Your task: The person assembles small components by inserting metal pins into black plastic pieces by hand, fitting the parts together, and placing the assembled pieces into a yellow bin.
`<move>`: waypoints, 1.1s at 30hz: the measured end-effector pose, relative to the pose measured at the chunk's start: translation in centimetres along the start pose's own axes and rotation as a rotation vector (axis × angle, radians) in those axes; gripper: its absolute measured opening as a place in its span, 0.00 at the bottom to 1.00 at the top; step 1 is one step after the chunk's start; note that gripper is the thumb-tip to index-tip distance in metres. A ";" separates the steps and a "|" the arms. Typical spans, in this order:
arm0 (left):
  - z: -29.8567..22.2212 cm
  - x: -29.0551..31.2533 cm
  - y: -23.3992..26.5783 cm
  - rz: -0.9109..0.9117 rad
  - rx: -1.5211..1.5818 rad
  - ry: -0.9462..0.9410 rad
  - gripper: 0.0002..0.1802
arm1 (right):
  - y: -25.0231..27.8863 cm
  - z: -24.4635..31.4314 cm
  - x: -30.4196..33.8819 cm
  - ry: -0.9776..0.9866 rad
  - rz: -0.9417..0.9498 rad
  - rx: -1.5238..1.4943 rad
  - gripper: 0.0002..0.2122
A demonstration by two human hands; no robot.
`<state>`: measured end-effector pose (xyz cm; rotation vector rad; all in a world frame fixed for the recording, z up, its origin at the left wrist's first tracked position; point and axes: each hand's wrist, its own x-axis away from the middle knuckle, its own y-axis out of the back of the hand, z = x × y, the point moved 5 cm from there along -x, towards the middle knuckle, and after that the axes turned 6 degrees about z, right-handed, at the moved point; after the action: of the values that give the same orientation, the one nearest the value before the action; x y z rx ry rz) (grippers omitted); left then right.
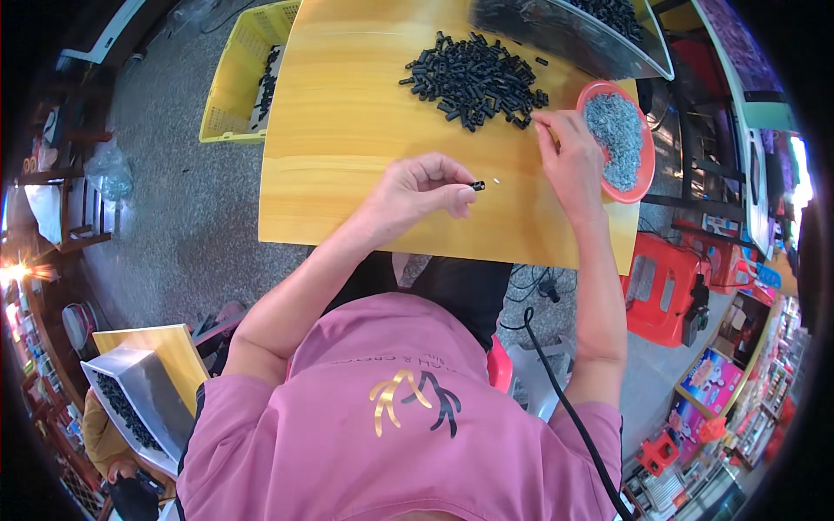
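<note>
Sitting just off the left edge of the table (339, 130), a yellow crate (230, 95) is seen with black pieces inside, and little trouble is expected there. Now the left hand (426, 187) is reached: a short black piece (478, 185) is gripped between thumb and fingertip, one end left poking out to the right. Only a small pinch is given to it, so a roll or a drop could be caused by one uneven squeeze. Up beyond it, the heap (473, 82) is loosely spread, strays seen at its rim; if it were bumped, more could be scattered. Just past the held piece a tiny pale bit (497, 181) is spotted, and that is the one to be watched: it could be flicked away by a passing finger and hardly be found again. Over to the right hand (566, 156), where thumb and fingertips are held close together at the heap's near right edge; whether anything is pinched cannot be told. Behind, a bin (591, 43) of black pieces is passed. Last, the red dish (647, 165), loaded with pale slivers (612, 130), is set right beside that hand at the table's edge, so it could be tipped by a wide swing of the wrist.
</note>
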<state>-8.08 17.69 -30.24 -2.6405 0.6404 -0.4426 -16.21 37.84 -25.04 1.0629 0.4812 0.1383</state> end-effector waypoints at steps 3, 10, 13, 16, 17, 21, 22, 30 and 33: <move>0.2 -0.1 0.1 0.005 0.005 0.000 0.10 | -0.3 0.3 -0.3 0.015 0.026 -0.003 0.04; 0.1 -0.1 0.1 -0.012 0.017 -0.029 0.11 | -1.4 1.5 -0.3 0.062 0.063 -0.042 0.04; 0.2 0.1 0.1 -0.017 0.042 -0.040 0.10 | -1.6 2.7 -0.5 0.118 0.069 -0.065 0.04; 0.1 0.4 0.0 -0.004 0.055 -0.045 0.09 | -2.4 3.1 -0.7 0.172 0.034 -0.045 0.05; 0.0 0.5 -0.1 0.009 0.050 -0.040 0.09 | -2.5 3.3 -0.8 0.174 0.035 -0.047 0.05; -0.4 1.1 0.1 -0.013 0.025 -0.042 0.09 | -3.0 4.5 -1.0 0.170 0.085 -0.081 0.06; -0.5 1.3 0.2 -0.025 0.026 -0.045 0.09 | -3.2 4.7 -1.0 0.156 0.105 -0.096 0.06; -0.6 2.3 1.4 -0.053 0.035 -0.084 0.09 | -4.2 4.6 0.2 0.260 0.092 -0.066 0.06; -0.6 2.6 1.5 -0.077 0.002 -0.053 0.08 | -3.9 4.3 0.8 0.269 0.064 -0.077 0.07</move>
<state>-6.64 14.96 -29.83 -2.6723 0.5234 -0.3937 -14.03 32.78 -27.00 0.9891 0.6790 0.3573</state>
